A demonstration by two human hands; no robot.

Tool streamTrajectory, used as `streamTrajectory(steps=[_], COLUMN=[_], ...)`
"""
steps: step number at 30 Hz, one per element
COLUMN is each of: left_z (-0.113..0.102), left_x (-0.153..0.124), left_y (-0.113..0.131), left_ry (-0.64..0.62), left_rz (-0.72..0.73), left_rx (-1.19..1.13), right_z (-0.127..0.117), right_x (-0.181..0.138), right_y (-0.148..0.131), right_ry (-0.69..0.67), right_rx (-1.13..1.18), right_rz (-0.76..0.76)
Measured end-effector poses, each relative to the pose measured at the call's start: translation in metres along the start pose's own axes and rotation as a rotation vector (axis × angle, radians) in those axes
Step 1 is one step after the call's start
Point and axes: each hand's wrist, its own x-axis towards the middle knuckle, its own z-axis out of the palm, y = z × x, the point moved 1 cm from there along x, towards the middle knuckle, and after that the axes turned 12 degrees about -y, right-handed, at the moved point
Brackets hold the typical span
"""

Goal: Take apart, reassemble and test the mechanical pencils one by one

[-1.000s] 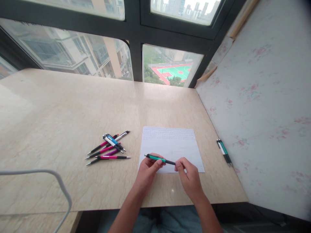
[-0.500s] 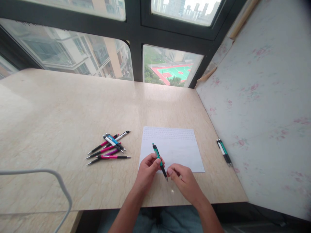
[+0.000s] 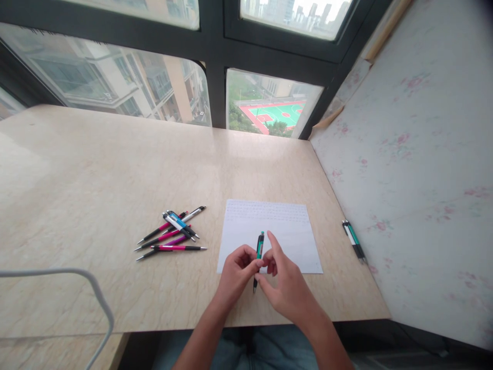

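Green-black pen (image 3: 260, 248) swung from slant to nearly lengthwise, tip now past near edge of paper (image 3: 285, 239) over desk (image 3: 115, 169); suggests handling, not writing. Left hand (image 3: 239, 267) pinches barrel; right hand (image 3: 284, 281) alongside, index raised, thumb spread, contact unclear.

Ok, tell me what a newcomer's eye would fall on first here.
Probably the green-and-black pen pinched in the left hand, at the near edge of the paper. Next, the jumbled, many-coloured pens left of it. Outside the dark-framed window, the green-and-red sports court also stands out.
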Motion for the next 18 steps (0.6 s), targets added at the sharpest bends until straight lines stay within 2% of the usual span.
streamTrajectory(steps=[2, 6, 11, 14, 18], left_z=[0.0, 0.004, 0.009, 0.007, -0.012], left_x=[0.0, 0.001, 0.0, -0.005, -0.013], left_y=[-0.001, 0.0, 0.005, 0.008, 0.015], left_ry=[-0.02, -0.08, -0.086, -0.049, 0.098], left_rz=[-0.008, -0.007, 0.023, 0.054, 0.201], left_rx=[-0.013, -0.016, -0.054, 0.023, 0.508], right_z=[0.001, 0.001, -0.005, -0.009, -0.014], right_x=[0.0, 0.002, 0.001, -0.002, -0.003], right_y=[0.004, 0.006, 0.013, 0.025, 0.043], right_ry=[0.018, 0.055, 0.097, 0.179, 0.326], right_rx=[-0.036, -0.093, -0.032, 0.149, 0.607], right_rz=[0.018, -0.04, -0.012, 0.104, 0.169])
